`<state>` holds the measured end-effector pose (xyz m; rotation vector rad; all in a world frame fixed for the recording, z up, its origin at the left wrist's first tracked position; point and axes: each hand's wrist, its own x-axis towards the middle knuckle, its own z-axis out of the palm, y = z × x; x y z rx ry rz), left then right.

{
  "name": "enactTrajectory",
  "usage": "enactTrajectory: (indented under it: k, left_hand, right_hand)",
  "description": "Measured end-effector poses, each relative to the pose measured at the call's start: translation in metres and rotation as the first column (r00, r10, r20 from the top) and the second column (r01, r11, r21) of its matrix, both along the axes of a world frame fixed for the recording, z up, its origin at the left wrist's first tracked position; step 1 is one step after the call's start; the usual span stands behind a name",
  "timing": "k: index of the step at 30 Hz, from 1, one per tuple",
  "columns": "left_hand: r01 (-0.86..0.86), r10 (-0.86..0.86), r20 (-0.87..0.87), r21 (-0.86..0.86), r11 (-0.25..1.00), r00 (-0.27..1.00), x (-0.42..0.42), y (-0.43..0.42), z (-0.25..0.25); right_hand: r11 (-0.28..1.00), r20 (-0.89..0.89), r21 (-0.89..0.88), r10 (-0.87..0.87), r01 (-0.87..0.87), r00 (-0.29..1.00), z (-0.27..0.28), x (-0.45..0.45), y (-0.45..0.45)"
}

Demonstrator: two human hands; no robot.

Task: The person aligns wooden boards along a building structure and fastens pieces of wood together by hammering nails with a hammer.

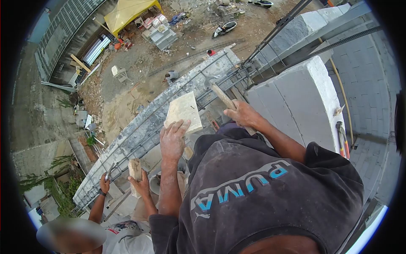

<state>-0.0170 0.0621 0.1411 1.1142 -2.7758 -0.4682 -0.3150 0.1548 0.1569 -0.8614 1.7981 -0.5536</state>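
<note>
Board in hand, nail standing proud, no fixing seen

At 9 o'clock, bare ground and paving are seen far below. At 8 o'clock, a bar is gripped by one hand of a co-worker [104, 184], and a wood block [135, 170] is held in the other. From 8 round to 12 o'clock, the view is crossed by a rough concrete ledge [148, 118], along which steel bars are laid. Beyond it, at 11 o'clock, a yellow canopy [129, 15] is pitched over stacked goods.

Just left of centre, the board [182, 111] is held up by the left hand [172, 137], its fingers closed over the near edge; the thumb cannot be made out. A nail [192, 107] is set in the board but not sunk flush. Whether it has been driven through cannot be told, and no joint to anything else is shown.

Towards 2 o'clock, the handle of a hammer [223, 95] is gripped by the closed fingers of the right hand [245, 114]; its head is held away from the nail. At 2 to 3 o'clock, a pale block wall [292, 99] is built up, with a tool [341, 137] propped by its end
</note>
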Motion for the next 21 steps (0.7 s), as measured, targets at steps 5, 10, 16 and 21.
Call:
enactTrajectory:
  k: [5, 10, 16, 21]
  left_hand:
    - [-0.021, 0.019, -0.028, -0.091, 0.996, 0.999, -0.017, 0.016, 0.003]
    - [-0.040, 0.035, -0.050, -0.096, 0.995, 0.998, -0.043, 0.031, 0.002]
    - [-0.068, 0.046, -0.175, -0.122, 0.990, 0.984, -0.064, 0.042, 0.026]
    - [-0.168, 0.424, -0.285, 0.627, 0.761, 0.859, -0.052, 0.067, 0.069]
  right_hand:
    - [0.996, 0.186, 0.075, -0.065, 0.052, 0.980, -0.009, 0.012, 0.000]
    - [0.984, 0.520, 0.110, -0.180, 0.144, 0.835, -0.016, 0.021, -0.015]
    - [0.946, 0.592, 0.075, -0.297, 0.316, 0.749, -0.023, 0.024, -0.022]
    - [0.910, 0.621, 0.091, -0.369, 0.404, 0.691, -0.023, 0.001, -0.019]
